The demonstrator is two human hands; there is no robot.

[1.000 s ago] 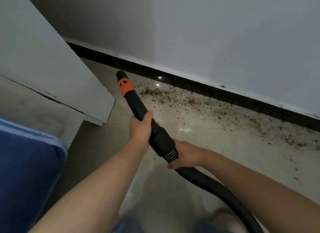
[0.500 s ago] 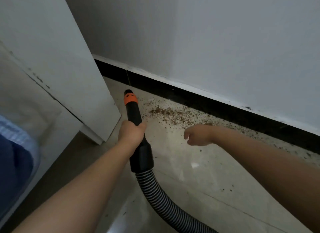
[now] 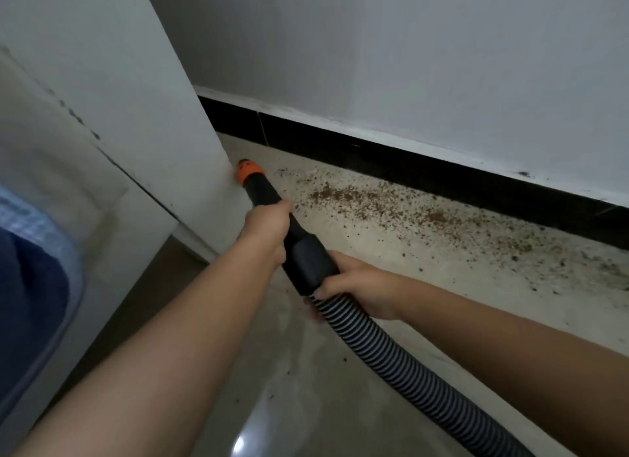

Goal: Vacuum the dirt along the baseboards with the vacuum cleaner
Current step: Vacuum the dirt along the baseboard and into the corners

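A black vacuum nozzle (image 3: 262, 191) with an orange collar (image 3: 249, 171) points up and left, its tip beside the foot of a white cabinet. My left hand (image 3: 267, 227) grips the nozzle tube just behind the collar. My right hand (image 3: 357, 286) grips the wide black cuff where the ribbed hose (image 3: 401, 364) joins it. The hose runs down to the lower right. Brown dirt (image 3: 381, 206) lies scattered on the pale floor along the black baseboard (image 3: 391, 160), to the right of the nozzle tip.
A white cabinet (image 3: 136, 116) stands on the left with its corner close to the nozzle. A blue cloth (image 3: 30, 286) shows at the left edge. The white wall (image 3: 408, 48) rises above the baseboard. More specks (image 3: 544, 256) spread toward the right.
My right hand, which was off the vacuum half a second ago, now grips the hose cuff. The nozzle tip has moved closer to the cabinet's corner.
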